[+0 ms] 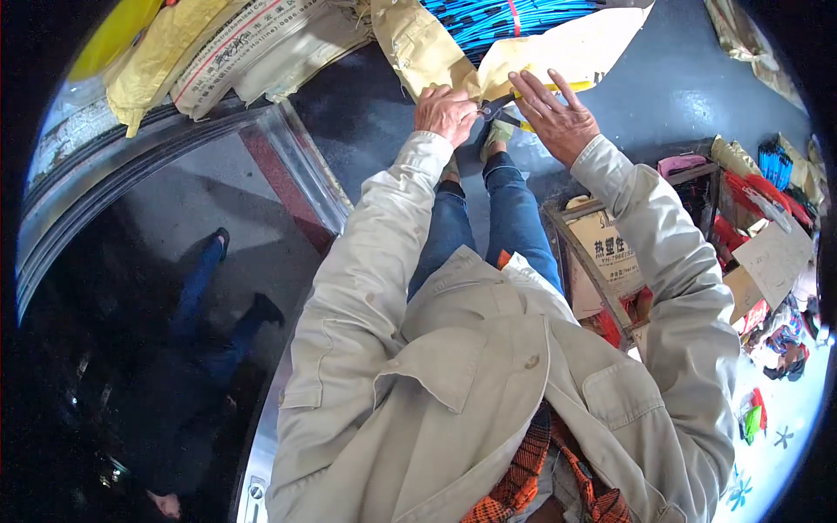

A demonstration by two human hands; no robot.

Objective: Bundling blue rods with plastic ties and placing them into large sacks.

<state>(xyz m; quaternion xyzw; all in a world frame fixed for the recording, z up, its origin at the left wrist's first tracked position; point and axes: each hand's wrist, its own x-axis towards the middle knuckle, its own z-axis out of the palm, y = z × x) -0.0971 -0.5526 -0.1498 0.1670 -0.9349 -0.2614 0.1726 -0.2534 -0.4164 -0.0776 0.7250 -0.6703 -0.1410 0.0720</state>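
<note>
My left hand [446,115] is closed at the near edge of an opened tan sack [417,42], with its fingertips beside dark metal; what they pinch is hidden. Over the sack's front flap lies my right hand [558,115], its fingers long and slightly bent around a tool [498,106] with dark, forked parts and yellow handles. The tool's forked end points at my left hand; whether it is scissors or pliers I cannot tell. Inside the sack rests a bundle of bright blue thin strips or tubes [497,28] with a red tie around it.
White woven sacks [248,57] and a yellow one [144,65] lie at the upper left, beside a metal-framed glass edge [305,157]. To my right stands a metal-framed rack [586,261] with a carton [610,248]. Red and blue bundles [774,166] sit beyond it.
</note>
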